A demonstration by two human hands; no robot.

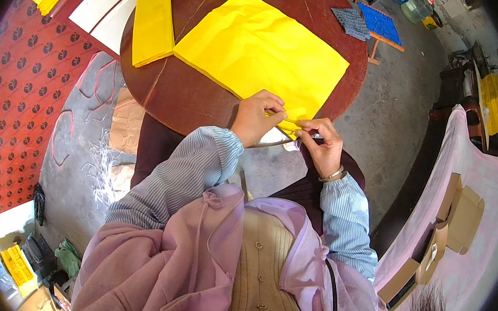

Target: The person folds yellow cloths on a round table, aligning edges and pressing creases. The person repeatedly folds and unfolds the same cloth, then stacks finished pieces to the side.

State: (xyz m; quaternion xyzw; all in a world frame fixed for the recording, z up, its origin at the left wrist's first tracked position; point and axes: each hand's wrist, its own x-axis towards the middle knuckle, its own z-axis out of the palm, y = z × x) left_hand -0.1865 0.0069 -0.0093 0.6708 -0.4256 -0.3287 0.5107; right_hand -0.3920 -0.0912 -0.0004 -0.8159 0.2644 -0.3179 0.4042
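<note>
Yellow sheet (265, 49) on round table (194, 99); left hand (258, 117) and right hand (325, 149), fingers clamped at 2 spots on its near corner (left's partly hidden). Step, I judge: folding; next calls for even tension

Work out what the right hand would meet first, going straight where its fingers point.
First, the yellow sheet's folded edge, which the right hand seems to pinch; beyond, probably the left hand, though depth is unclear.
</note>
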